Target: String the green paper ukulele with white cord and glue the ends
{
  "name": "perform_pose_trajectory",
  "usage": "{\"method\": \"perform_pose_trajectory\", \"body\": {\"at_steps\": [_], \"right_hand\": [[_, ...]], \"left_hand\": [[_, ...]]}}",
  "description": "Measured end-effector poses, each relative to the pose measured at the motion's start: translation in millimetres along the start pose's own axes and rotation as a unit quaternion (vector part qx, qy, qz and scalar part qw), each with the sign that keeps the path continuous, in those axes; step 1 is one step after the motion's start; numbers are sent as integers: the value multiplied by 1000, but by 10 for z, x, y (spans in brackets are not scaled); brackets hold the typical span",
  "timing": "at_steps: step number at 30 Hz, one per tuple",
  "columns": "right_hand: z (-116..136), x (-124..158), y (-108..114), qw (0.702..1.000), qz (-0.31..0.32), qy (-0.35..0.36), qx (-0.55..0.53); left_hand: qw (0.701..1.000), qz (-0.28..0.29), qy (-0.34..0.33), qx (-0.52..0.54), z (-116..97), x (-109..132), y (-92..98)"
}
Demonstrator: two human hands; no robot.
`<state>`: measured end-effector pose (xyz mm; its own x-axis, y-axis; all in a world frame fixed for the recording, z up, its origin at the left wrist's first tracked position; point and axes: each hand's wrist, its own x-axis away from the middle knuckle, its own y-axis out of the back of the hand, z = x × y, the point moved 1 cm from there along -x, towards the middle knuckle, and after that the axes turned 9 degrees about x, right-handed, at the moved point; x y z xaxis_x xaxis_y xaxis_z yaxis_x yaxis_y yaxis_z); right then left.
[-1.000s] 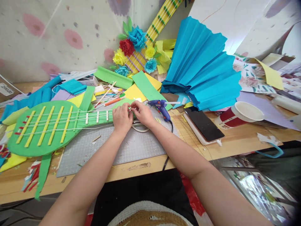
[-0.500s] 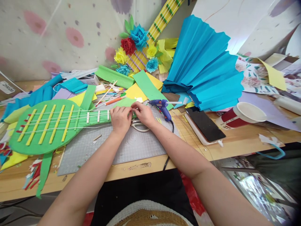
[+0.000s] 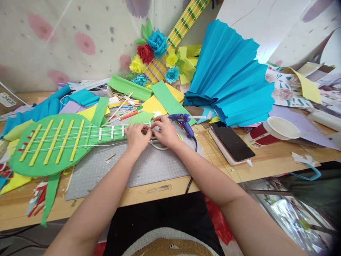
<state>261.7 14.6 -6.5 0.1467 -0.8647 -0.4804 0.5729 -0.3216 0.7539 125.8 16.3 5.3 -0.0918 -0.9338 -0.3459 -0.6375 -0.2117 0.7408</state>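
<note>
A green paper guitar [image 3: 50, 160] lies on its back, with yellow strips across its body and white frets on its neck [image 3: 106, 133]. White strings run from small red pegs along the guitar towards my hands. My left hand [image 3: 137, 138] rests over the far end of the neck, fingers bent and fingertips pressed together. Close on its right, my right hand [image 3: 166, 133] is also closed in a pinch, its fingertips almost meeting the left ones. Whatever lies between the fingertips is too small to make out. Pale-handled scissors [image 3: 160, 145] lie partly hidden beneath my right hand.
A purple glue gun [image 3: 182, 122] lies right of my hands. A grey cutting mat [image 3: 106, 177] is under them. Further right are a phone [image 3: 233, 140], a paper cup [image 3: 274, 131] and pleated blue paper [image 3: 229, 74]. Behind stands a yellow flowered guitar [image 3: 156, 69] among paper scraps.
My fingers have shifted slightly at the neck's end. The right hand's fingers have lifted and spread a little, and a white fret now shows between the hands. The guitar stays almost in place.
</note>
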Motion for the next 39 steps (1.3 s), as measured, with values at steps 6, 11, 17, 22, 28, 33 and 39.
{"method": "perform_pose_trajectory", "body": {"at_steps": [6,11,17,22,28,33,39], "right_hand": [[-37,-23,-35,1000,11,-13,0],[-45,-41,-45,999,13,-24,-21],[-19,-61,-28,996,23,-67,-52],[19,-43,20,996,9,-63,-64],[2,-17,53,996,-18,-77,-40],[-2,-17,20,998,38,-52,-12],[-8,-29,0,996,43,-73,-1]], "left_hand": [[999,-6,31,20,-38,-9,6],[1000,-16,15,20,-3,-7,-12],[999,-20,-15,26,42,-1,-19],[999,-15,-22,18,50,1,-13],[1000,-10,-13,14,35,-1,3],[1000,-10,-22,6,26,8,1],[999,-7,-38,-2,62,2,28]]}}
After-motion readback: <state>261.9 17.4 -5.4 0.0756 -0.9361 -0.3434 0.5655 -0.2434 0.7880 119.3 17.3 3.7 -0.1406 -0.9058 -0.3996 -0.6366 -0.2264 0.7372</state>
